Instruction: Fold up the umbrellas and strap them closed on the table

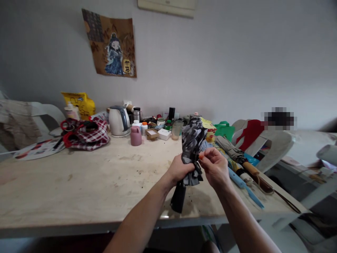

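A folded umbrella point(193, 140) with grey camouflage cloth stands nearly upright above the wooden table point(86, 182), its black handle point(178, 197) pointing down. My left hand point(179, 169) is wrapped round the gathered cloth just above the handle. My right hand point(214, 165) is closed in a pinch on the umbrella's cloth or strap at the same height, fingertips touching the fabric.
Other folded umbrellas point(238, 160) lie along the table's right side. At the back stand a white kettle point(119, 120), a pink bottle point(136, 135), cups and small boxes. A plaid bag point(88, 135) lies at the back left. White plastic chairs point(273, 142) stand to the right.
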`<action>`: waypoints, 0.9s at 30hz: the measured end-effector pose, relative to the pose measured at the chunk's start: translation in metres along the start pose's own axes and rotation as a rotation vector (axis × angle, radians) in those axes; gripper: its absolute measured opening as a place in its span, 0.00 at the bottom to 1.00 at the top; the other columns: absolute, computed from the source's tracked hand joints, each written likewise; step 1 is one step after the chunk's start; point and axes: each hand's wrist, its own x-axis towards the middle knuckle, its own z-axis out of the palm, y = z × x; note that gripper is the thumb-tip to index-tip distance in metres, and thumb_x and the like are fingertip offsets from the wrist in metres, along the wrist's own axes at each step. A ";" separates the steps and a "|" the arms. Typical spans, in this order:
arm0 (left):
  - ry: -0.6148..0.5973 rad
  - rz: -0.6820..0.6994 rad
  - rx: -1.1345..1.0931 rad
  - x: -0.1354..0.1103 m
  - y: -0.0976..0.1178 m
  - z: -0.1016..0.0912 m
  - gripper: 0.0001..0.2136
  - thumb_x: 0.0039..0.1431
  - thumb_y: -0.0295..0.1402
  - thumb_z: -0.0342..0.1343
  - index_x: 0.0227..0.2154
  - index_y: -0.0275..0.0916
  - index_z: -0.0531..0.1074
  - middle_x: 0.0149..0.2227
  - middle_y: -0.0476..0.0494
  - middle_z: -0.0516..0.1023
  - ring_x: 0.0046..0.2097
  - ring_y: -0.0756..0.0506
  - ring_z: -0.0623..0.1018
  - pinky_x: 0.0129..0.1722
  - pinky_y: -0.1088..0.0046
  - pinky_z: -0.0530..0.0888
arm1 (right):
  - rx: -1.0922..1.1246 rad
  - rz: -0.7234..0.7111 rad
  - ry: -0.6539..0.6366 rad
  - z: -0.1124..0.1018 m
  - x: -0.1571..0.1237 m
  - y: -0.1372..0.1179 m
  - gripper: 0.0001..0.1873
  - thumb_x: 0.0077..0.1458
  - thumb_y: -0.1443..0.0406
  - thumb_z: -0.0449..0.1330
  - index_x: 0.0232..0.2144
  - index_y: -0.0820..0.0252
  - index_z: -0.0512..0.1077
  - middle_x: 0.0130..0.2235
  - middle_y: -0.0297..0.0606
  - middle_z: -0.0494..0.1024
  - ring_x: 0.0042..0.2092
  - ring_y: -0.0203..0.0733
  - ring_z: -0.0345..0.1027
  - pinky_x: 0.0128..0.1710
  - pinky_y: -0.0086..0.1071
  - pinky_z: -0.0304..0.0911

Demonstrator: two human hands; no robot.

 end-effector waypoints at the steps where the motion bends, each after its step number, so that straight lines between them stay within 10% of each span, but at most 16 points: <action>1: -0.043 -0.047 -0.048 -0.001 0.001 -0.001 0.09 0.33 0.29 0.59 0.24 0.34 0.72 0.22 0.50 0.72 0.25 0.52 0.69 0.25 0.76 0.66 | 0.033 -0.005 0.008 -0.001 0.000 -0.003 0.23 0.34 0.62 0.75 0.26 0.58 0.64 0.24 0.30 0.71 0.22 0.29 0.59 0.20 0.22 0.54; 13: -0.011 0.024 0.005 -0.003 0.000 0.003 0.11 0.34 0.29 0.60 0.27 0.34 0.74 0.25 0.50 0.73 0.27 0.52 0.70 0.29 0.76 0.67 | -0.064 -0.167 -0.052 -0.004 -0.005 0.004 0.16 0.42 0.64 0.73 0.26 0.59 0.68 0.27 0.33 0.75 0.26 0.31 0.65 0.25 0.23 0.61; 20: -0.231 -0.152 -0.310 0.000 0.003 -0.022 0.15 0.33 0.38 0.63 0.24 0.32 0.71 0.20 0.48 0.69 0.20 0.53 0.66 0.20 0.76 0.62 | 0.144 -0.089 0.055 -0.013 -0.009 -0.024 0.23 0.32 0.65 0.77 0.25 0.59 0.66 0.27 0.31 0.75 0.25 0.29 0.65 0.23 0.21 0.61; 27: -0.674 -0.136 -0.624 -0.007 0.001 -0.024 0.26 0.32 0.48 0.68 0.31 0.36 0.69 0.21 0.55 0.59 0.18 0.57 0.57 0.17 0.78 0.54 | 0.172 0.101 0.105 -0.056 0.001 0.004 0.27 0.26 0.65 0.78 0.24 0.59 0.64 0.23 0.29 0.70 0.20 0.28 0.59 0.14 0.19 0.44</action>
